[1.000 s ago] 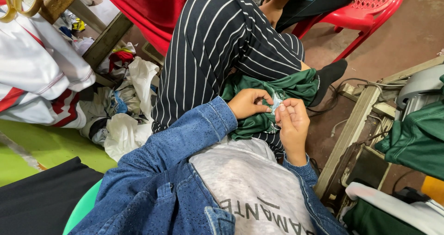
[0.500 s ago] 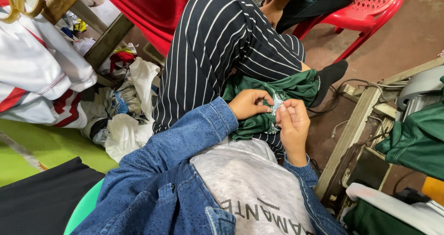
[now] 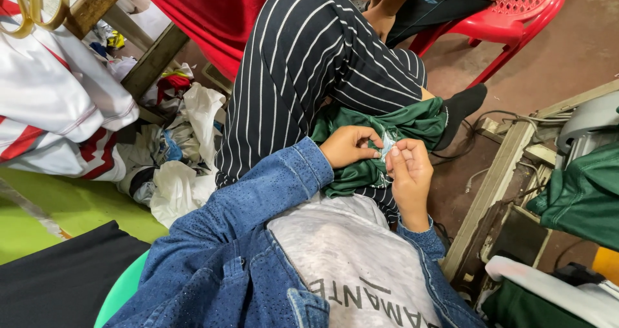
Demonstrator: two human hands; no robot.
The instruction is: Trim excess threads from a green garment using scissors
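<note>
A dark green garment [image 3: 412,125] lies bunched on my lap over striped black trousers [image 3: 303,70]. My left hand [image 3: 348,146] pinches a small pale patch of the garment near its edge. My right hand [image 3: 407,170] faces it, fingertips closed on the same spot of green fabric. Both hands touch at the fingertips. Whether a needle or thread is held is too small to tell. Blue denim sleeves [image 3: 258,199] cover both my arms.
A sewing machine [image 3: 590,131] with more green fabric [image 3: 580,199] stands at the right on a wooden frame [image 3: 496,186]. A heap of cloth scraps [image 3: 174,160] lies at the left. A red plastic chair [image 3: 516,15] with another person's legs is behind.
</note>
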